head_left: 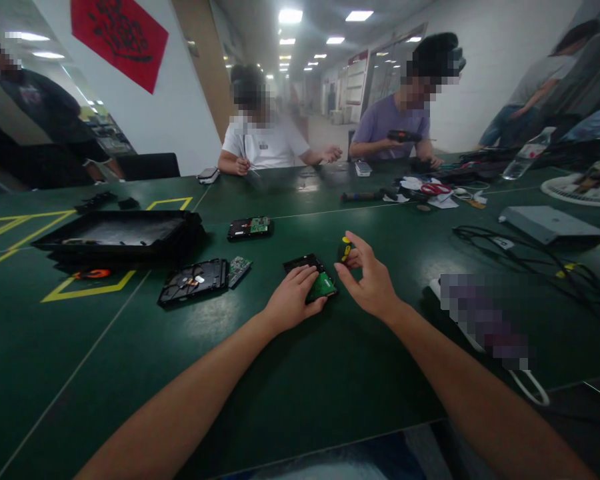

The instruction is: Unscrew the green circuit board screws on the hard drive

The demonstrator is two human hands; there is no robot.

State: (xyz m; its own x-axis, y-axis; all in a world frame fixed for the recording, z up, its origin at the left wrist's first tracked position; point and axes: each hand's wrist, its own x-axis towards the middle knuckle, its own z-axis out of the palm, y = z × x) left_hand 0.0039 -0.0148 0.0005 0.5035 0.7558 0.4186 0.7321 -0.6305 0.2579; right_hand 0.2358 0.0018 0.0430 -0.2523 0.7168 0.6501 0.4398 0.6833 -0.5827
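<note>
In the middle of the table lies a hard drive with a green circuit board (324,285) facing up. My left hand (296,293) rests over its near left part, the fingers across the top and the thumb along the front edge, holding it down. To its right, my right hand (369,277) pinches the yellow and black handle of a screwdriver (345,249) between thumb and fingers. The handle stands roughly upright; I cannot make out its shaft. Further left lie another hard drive (195,281), a loose circuit board (239,271) beside it, and a third drive (251,228) behind.
Black trays (115,233) stand at the left, with an orange and black tool (93,273) in front. A phone with a strap (480,320), black cables (510,243) and a grey metal box (555,223) lie right. Two people work across the table near a bottle (527,157).
</note>
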